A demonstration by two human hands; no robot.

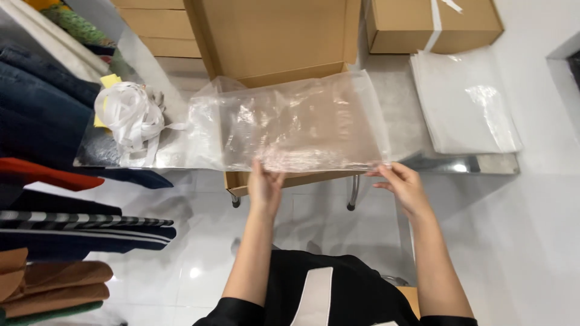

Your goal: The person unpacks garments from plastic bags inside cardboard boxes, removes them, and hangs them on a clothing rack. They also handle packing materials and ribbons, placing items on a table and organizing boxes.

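Note:
A clear plastic bag (296, 124) lies flat over an open cardboard box (275, 36) on a steel table (483, 163). My left hand (264, 184) grips the bag's near edge at its middle. My right hand (402, 184) pinches the same edge at the bag's right corner. The bag looks empty and is stretched between both hands.
A stack of clear plastic bags (465, 99) lies at the right of the table. A closed cardboard box (432, 24) stands behind it. A bundle of white ribbon (130, 115) sits at the left. Folded clothes (42, 108) pile along the left side.

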